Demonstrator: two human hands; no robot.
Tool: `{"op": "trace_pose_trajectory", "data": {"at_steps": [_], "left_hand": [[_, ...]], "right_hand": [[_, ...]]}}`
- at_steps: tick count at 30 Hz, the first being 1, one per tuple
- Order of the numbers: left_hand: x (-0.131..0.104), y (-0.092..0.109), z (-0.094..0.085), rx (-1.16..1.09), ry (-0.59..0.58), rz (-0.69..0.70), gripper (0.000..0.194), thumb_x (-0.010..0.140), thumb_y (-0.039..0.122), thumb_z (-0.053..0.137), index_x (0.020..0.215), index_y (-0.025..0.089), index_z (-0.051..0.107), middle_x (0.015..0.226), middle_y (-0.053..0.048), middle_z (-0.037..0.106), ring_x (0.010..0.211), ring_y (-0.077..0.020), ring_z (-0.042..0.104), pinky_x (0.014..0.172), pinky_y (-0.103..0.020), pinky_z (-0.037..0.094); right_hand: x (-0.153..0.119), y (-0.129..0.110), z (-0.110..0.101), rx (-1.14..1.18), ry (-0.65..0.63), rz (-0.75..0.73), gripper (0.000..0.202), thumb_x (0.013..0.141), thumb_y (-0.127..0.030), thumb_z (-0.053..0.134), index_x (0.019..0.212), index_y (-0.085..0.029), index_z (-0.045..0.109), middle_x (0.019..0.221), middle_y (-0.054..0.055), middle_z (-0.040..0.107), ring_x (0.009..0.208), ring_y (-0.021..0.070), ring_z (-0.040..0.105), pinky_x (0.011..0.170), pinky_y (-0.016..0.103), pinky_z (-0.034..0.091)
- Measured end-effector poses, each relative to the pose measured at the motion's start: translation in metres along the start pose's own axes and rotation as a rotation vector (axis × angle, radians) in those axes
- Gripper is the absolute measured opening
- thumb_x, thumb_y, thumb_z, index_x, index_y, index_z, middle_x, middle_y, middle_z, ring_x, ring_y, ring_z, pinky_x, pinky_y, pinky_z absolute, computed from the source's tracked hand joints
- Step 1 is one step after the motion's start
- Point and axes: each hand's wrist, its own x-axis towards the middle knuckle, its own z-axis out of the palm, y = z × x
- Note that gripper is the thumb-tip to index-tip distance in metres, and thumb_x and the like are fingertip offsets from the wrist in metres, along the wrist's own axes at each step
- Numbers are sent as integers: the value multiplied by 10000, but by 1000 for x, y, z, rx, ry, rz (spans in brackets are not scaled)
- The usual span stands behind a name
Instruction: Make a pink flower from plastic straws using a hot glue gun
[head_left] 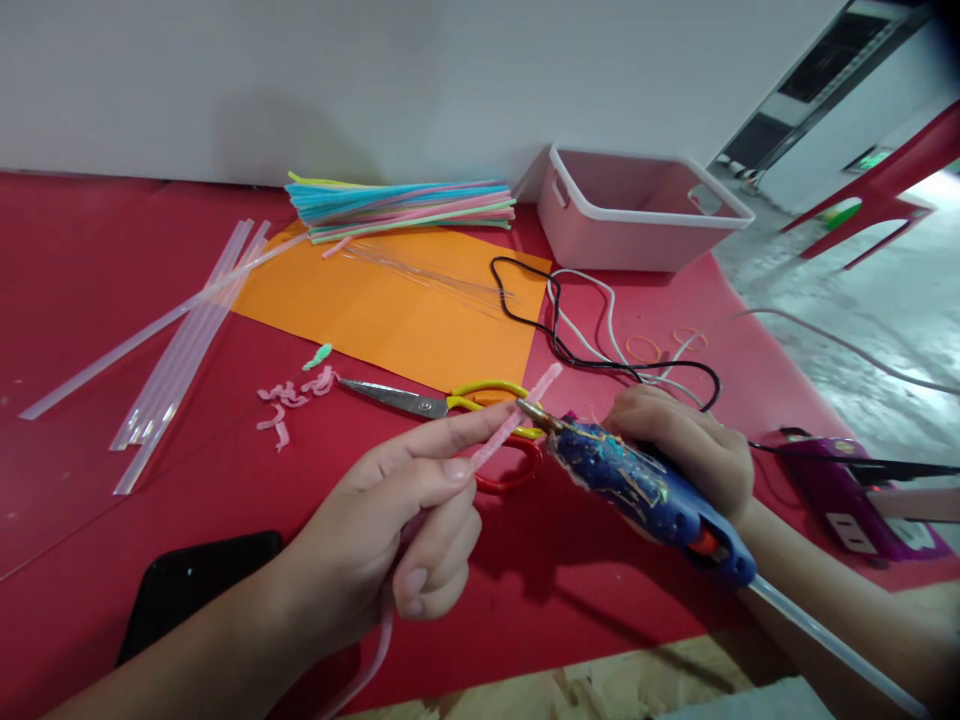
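My left hand [409,525] pinches a pink pipe cleaner [496,440], its free end pointing up and to the right and its tail hanging below the palm. My right hand [679,435] is wrapped round a blue glue gun [637,480] spotted with dried glue. The gun's metal nozzle meets or nearly meets the pipe cleaner near its tip. A clear glue stick [832,640] sticks out of the gun's rear. Behind the left fingers lie scissors [397,398] with yellow and red handles. Pink curled pipe cleaner pieces [289,398] and a small green one [318,357] rest left of the blades.
A bundle of coloured pipe cleaners [405,208] and an orange sheet [390,310] lie at the back. Glue sticks [195,330] are at left, above a black phone [199,585]. A pink basket [637,225], tangled cables [559,340] and a purple power strip [851,500] stand to the right.
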Motion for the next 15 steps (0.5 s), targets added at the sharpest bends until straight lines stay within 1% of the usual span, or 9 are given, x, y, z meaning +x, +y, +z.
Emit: {"op": "trace_pose_trajectory", "data": {"at_steps": [3,6,8,10,13,15], "left_hand": [[0,0,-2,2,-12,7,381,916,136,495,1199,225,735,344,74,345,316,-61,202,342,-113,336],[1,0,-1,-7,-24,0,395,918,127,480,1206,223,732,344,76,333,317,-61,202,347,-114,340],[1,1,0,-11,-31,-3,387,914,128,483,1187,221,742,344,77,324,322,-63,199,347,-114,339],[1,2,1,-8,-31,-4,366,912,137,494,1159,218,752,347,78,324,328,-65,196,346,-116,340],[1,4,1,-8,-22,2,326,913,163,524,1139,212,754,359,80,346,335,-61,198,343,-115,338],[1,4,2,-5,-17,5,313,915,177,540,1152,200,744,367,80,367,334,-56,208,341,-115,338]], "right_hand": [[0,-4,-1,-48,41,68,186,837,-126,623,959,-251,557,713,6,587,613,174,571,576,321,464],[-1,-6,-1,-51,14,102,198,847,-122,612,957,-267,537,717,4,594,617,173,567,578,321,461],[-1,-6,1,-27,-5,96,175,865,-132,589,961,-267,535,714,6,593,623,177,571,579,322,464],[-1,-4,3,7,7,67,162,870,-127,582,961,-254,543,711,8,587,621,174,569,570,318,462],[-1,-2,5,51,22,15,177,850,-83,597,957,-218,561,717,16,580,620,167,560,569,316,458],[-2,-2,5,56,38,12,192,838,-67,606,963,-208,567,721,18,577,622,167,553,572,320,453]]}}
